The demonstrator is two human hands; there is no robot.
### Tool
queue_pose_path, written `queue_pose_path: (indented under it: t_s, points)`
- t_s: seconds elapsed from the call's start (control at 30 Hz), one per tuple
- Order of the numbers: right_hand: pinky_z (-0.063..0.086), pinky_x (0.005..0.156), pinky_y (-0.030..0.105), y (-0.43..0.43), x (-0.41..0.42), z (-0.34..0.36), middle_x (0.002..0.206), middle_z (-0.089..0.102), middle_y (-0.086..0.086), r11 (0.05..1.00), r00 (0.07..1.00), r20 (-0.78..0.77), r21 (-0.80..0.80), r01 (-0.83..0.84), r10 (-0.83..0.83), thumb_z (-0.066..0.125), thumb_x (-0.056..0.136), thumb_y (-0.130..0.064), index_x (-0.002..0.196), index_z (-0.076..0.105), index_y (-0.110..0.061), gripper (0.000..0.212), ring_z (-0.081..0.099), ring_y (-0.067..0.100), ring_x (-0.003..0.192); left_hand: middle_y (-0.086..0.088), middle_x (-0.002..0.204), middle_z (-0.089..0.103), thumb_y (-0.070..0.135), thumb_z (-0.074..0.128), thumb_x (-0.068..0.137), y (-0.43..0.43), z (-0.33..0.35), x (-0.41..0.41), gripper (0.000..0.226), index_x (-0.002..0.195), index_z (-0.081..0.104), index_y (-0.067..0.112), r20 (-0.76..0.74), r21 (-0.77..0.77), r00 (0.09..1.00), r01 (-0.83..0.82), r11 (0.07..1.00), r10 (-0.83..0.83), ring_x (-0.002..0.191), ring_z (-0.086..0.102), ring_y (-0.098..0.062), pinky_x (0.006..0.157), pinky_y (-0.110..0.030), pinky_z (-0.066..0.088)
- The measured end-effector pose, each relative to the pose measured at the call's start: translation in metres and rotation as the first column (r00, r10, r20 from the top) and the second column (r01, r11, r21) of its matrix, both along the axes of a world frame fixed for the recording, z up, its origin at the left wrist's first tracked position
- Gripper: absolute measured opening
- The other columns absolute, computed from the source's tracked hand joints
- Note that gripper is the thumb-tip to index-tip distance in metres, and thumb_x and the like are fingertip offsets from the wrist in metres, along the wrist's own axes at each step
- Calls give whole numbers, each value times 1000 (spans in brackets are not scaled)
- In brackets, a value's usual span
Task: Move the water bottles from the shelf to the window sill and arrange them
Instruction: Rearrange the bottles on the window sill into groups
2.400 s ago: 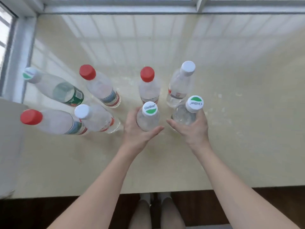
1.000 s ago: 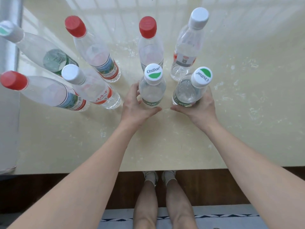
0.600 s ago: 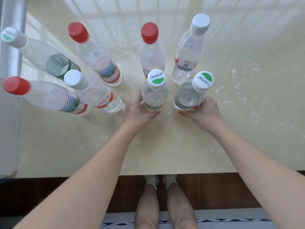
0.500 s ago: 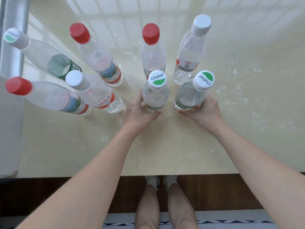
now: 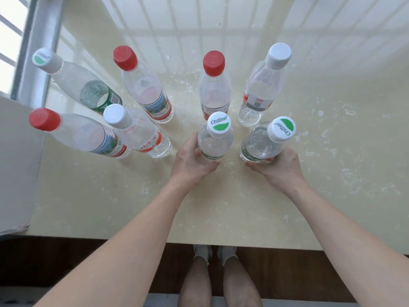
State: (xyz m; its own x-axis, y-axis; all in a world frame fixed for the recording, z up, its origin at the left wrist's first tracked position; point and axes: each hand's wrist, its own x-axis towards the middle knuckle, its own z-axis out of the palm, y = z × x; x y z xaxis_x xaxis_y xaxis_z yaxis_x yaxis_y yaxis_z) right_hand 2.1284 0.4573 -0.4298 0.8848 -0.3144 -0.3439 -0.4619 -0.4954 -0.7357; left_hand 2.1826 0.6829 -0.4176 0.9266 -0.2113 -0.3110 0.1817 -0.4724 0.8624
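Several clear water bottles stand upright on the cream window sill (image 5: 221,207). My left hand (image 5: 192,160) wraps the base of a small Cestbon bottle (image 5: 215,140) with a white and green cap. My right hand (image 5: 276,165) grips a second Cestbon bottle (image 5: 263,142) just to its right. Behind them stand a red-capped bottle (image 5: 213,89) and a white-capped bottle (image 5: 263,85). To the left are a red-capped bottle (image 5: 143,85), a green-labelled bottle (image 5: 77,83), a white-capped bottle (image 5: 137,131) and another red-capped bottle (image 5: 75,131).
A metal window frame (image 5: 37,47) rises at the far left. A white wall edge (image 5: 15,165) juts in at the left. The sill's front edge (image 5: 199,240) drops to a dark floor where my legs (image 5: 219,282) stand.
The view has shifted slightly, so the bottles sit lower in frame. Both hands keep their hold on the two Cestbon bottles, which stay side by side on the sill.
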Motion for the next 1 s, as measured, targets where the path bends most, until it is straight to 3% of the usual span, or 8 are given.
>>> queue_pose_path:
  t_s: [0.17,0.27,0.47,0.53,0.6,0.7,0.8,1.0]
  points:
    - [43,66,13,0,4,-2,97,70,-2,1000,1000,0,16,0,0,92,62,-35,109,67,-21,55,65,15,83,27,97,62,14,84,68,-1,-2,-1,52,108,55,33,10,3,1000,-21,1000,21,91,59,12,83,-15,52]
    - [44,68,18,1,5,-1,97,70,-4,1000,1000,4,26,6,-6,92,62,-32,110,66,-21,56,64,16,84,25,97,61,16,83,68,-1,-2,-1,52,107,54,36,14,26,1000,-16,1000,15,93,61,0,85,-25,53]
    - [49,82,27,11,-24,5,115,62,0,993,993,7,6,121,-121,92,63,-25,120,54,-26,69,61,17,102,9,132,56,14,84,69,19,-6,-19,78,136,45,24,6,81,1000,9,997,-9,123,53,-8,104,-27,44]
    - [49,85,32,22,-50,10,106,62,1,973,974,-31,-65,221,-223,92,63,-32,123,53,-24,72,62,18,98,5,136,54,16,82,72,42,-2,-37,75,138,45,22,15,138,1000,17,990,-19,126,51,-9,107,-33,43]
    - [48,81,34,43,-79,18,95,63,0,962,962,-63,-89,260,-266,90,66,-37,110,55,-27,57,64,22,91,8,134,55,20,80,76,72,5,-57,67,136,48,22,2,227,1000,22,974,-23,123,53,-10,106,-32,44]
    - [52,84,38,94,-105,34,90,62,-9,986,985,-61,-25,162,-164,88,70,-33,99,58,-31,42,64,14,90,13,122,55,22,78,79,129,15,-81,57,130,53,23,-28,346,1000,11,938,-1,117,57,-14,96,-25,44]
    - [52,92,38,145,-96,40,99,63,-15,999,1000,-5,47,12,-12,87,73,-30,106,60,-30,43,61,3,97,8,120,58,25,78,80,184,24,-82,54,128,55,22,-33,403,999,-23,915,40,115,58,-17,92,-23,41]
    - [49,101,35,208,-17,57,134,54,-11,989,986,155,128,-72,52,88,72,-29,139,47,-25,79,53,6,123,1,131,57,33,84,73,255,57,-28,71,135,50,23,125,301,979,-192,934,161,119,54,-13,102,-32,45]
